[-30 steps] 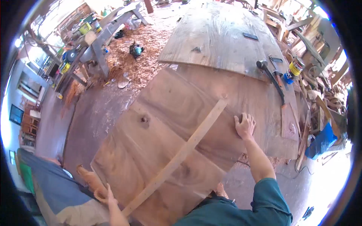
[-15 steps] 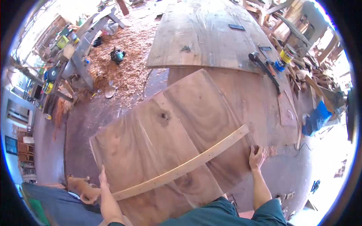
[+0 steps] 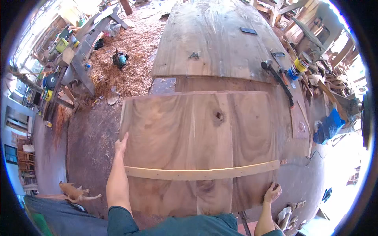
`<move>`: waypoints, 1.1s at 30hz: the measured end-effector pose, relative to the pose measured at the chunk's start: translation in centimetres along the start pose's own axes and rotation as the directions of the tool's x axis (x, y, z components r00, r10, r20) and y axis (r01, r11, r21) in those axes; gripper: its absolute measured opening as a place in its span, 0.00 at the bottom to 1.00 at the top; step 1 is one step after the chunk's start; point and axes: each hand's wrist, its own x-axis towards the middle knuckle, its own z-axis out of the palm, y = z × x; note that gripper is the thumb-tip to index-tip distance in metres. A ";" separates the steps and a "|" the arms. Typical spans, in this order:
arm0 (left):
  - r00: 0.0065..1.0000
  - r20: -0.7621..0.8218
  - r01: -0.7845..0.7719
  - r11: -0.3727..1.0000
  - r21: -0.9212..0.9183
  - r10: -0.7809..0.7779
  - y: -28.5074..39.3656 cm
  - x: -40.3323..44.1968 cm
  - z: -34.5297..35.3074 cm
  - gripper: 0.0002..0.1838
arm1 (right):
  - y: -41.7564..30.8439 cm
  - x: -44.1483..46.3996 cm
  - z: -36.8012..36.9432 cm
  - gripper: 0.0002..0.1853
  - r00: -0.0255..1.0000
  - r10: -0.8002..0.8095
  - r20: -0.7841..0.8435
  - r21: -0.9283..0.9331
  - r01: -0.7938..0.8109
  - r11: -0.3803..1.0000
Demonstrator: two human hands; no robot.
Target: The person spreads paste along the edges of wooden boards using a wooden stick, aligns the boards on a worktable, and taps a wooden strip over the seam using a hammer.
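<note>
A broad wooden panel (image 3: 161, 129), made of joined boards with a dark knot, fills the space in front of my body. Across it runs a pale wooden batten (image 3: 189, 174) dotted with small holes or fasteners. My left hand (image 3: 121, 145) grips the panel's left edge, above the batten's end, with the thumb on the face and the other fingers hidden. Lower down on the opposite side, my right hand (image 3: 272, 192) is closed around the right edge near the corner, its fingertips partly hidden.
Beyond the panel lies a large wooden sheet (image 3: 208, 43) bearing a phone (image 3: 248, 30). A hammer (image 3: 277, 80) and a yellow-and-blue can (image 3: 299, 66) stand at its right. Shavings and a power tool (image 3: 120, 59) cover the floor at left. A dog (image 3: 75, 192) lies lower left.
The panel has turned clockwise, so its far edge now runs nearly level. My left hand has moved away from my body with it, while my right hand has come closer.
</note>
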 end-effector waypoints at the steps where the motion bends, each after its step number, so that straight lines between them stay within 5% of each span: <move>1: 0.998 -0.063 -0.005 0.998 0.056 0.009 -0.1 1.1 0.9 0.48 | 0.2 0.2 -0.2 0.25 1.000 0.029 0.011 -0.004 -0.029 1.000; 3: 0.982 -0.180 -0.016 0.984 0.175 0.048 0.8 3.8 3.4 0.46 | 0.2 0.9 0.2 0.25 0.998 0.063 0.020 -0.007 -0.063 0.998; 9: 0.987 -0.015 -0.158 0.987 0.016 0.159 6.7 3.4 7.4 0.44 | 1.0 3.7 0.7 0.25 0.997 0.067 -0.037 -0.021 -0.068 0.997; 19: 0.995 -0.039 -0.092 0.994 0.054 0.094 9.6 2.8 9.3 0.47 | 0.5 7.8 2.6 0.23 0.999 0.035 -0.003 0.053 -0.034 0.998; 22: 0.988 0.032 -0.148 0.987 -0.059 0.150 7.1 6.3 9.4 0.48 | -0.3 8.2 2.6 0.22 0.998 0.046 -0.041 0.059 -0.044 0.997; 25: 0.993 0.106 -0.034 0.995 -0.097 0.044 7.6 5.5 9.2 0.48 | -0.2 8.6 2.5 0.22 0.998 0.043 -0.042 0.038 -0.042 0.998; 33: 0.995 0.014 -0.094 0.996 0.006 0.094 10.8 2.6 11.2 0.48 | 0.7 10.3 3.0 0.21 0.999 0.030 -0.042 0.060 -0.027 0.998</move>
